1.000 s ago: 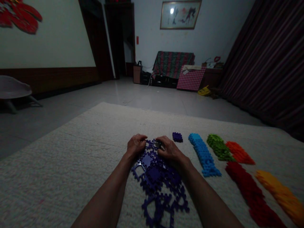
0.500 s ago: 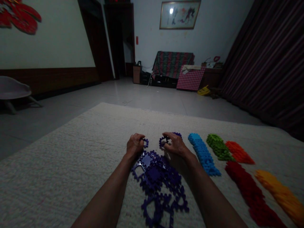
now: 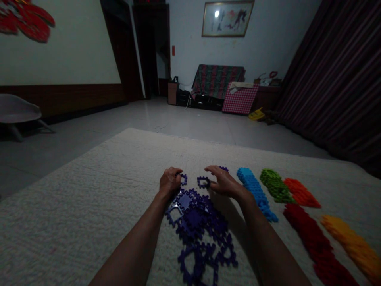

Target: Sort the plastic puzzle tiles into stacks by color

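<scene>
Fingers of my left hand (image 3: 170,180) are closed on a small purple toothed frame piece (image 3: 184,179), just above the pile. Another purple frame piece (image 3: 203,182) lies on the mat beside the thumb of my right hand (image 3: 222,182), whose fingers are spread apart. Below both hands is a loose pile of purple toothed pieces (image 3: 193,219), some solid and some with open centres. A bit of purple (image 3: 224,169) shows behind my right hand, mostly hidden by it.
To the right on the cream mat (image 3: 89,190) lie blue (image 3: 256,194), green (image 3: 275,186), orange (image 3: 300,192), dark red (image 3: 318,242) and yellow (image 3: 351,246) rows of pieces. A pale chair (image 3: 19,109) stands far left.
My right hand has opened and let go of its purple frame piece, which now lies flatter on the mat. My left hand has kept its place.
</scene>
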`<state>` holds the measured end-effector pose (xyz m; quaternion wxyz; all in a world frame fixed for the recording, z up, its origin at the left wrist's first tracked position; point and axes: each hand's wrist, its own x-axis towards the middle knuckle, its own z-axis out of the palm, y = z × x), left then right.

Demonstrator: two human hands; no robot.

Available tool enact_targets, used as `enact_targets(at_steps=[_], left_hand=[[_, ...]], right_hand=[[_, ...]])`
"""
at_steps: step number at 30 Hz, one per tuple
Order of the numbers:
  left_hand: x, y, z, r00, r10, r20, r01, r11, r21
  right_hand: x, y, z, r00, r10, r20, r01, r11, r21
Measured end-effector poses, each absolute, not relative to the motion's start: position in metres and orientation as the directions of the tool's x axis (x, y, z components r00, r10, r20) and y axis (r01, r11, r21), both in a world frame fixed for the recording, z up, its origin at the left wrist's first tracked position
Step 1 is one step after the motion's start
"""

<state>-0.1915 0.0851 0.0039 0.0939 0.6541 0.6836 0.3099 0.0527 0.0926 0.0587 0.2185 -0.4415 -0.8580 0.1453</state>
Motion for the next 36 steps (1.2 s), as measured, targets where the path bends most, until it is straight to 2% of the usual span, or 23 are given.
enact_targets(at_steps=[8, 20, 29, 36], left_hand=[[-0.191, 0.085, 0.005, -0.136, 0.951, 0.279, 0.838, -0.04, 0.544], [-0.191, 0.086, 0.003, -0.139, 0.951, 0.276, 0.822, -0.045, 0.568], [-0.19, 0.086, 0.003, -0.135, 0.948, 0.288, 0.842, -0.043, 0.537], [-0.19, 0.084, 0.006, -0.126, 0.945, 0.3, 0.845, -0.056, 0.532]], right_hand=[[0.04, 0.096, 0.02, -0.528, 0.822, 0.213, 0.699, 0.563, -0.441], [0.042, 0.096, 0.024, -0.482, 0.854, 0.196, 0.743, 0.517, -0.424], [0.014, 0.077, 0.027, -0.14, 0.979, 0.151, 0.911, 0.187, -0.367], [0.009, 0.082, 0.029, -0.132, 0.97, 0.203, 0.909, 0.2, -0.365]])
